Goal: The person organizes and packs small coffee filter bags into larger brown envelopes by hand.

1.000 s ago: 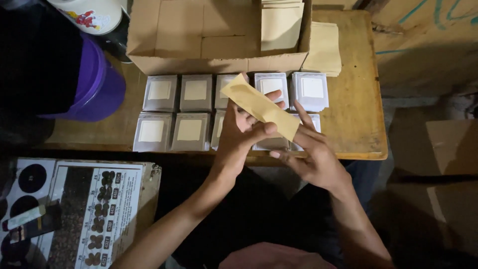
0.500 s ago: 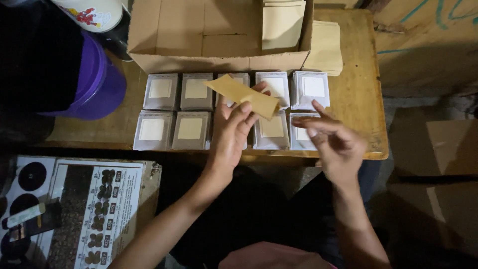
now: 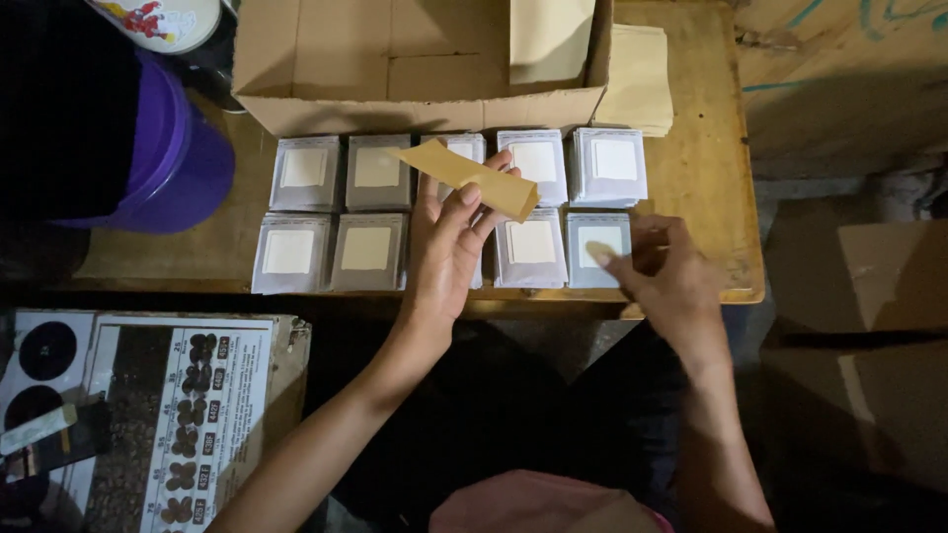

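Ten grey packets (image 3: pixel 533 253) laid in two rows on surface (image 3: pixel 706 202); left hand (image 3: pixel 449 247) pinching tan envelope (image 3: pixel 472 178), right hand (image 3: pixel 664 268) loosely curled, empty, at end packet.

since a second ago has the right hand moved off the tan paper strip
Yes. The right hand has let go of the tan paper strip and dropped right, toward the near table edge, over the bottom-right grey packet.

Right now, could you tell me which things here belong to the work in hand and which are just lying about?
In hand: left hand holding a tan paper envelope; right hand at the grey packets stacked in rows.

Lying about: purple bucket, open cardboard box, printed carton.
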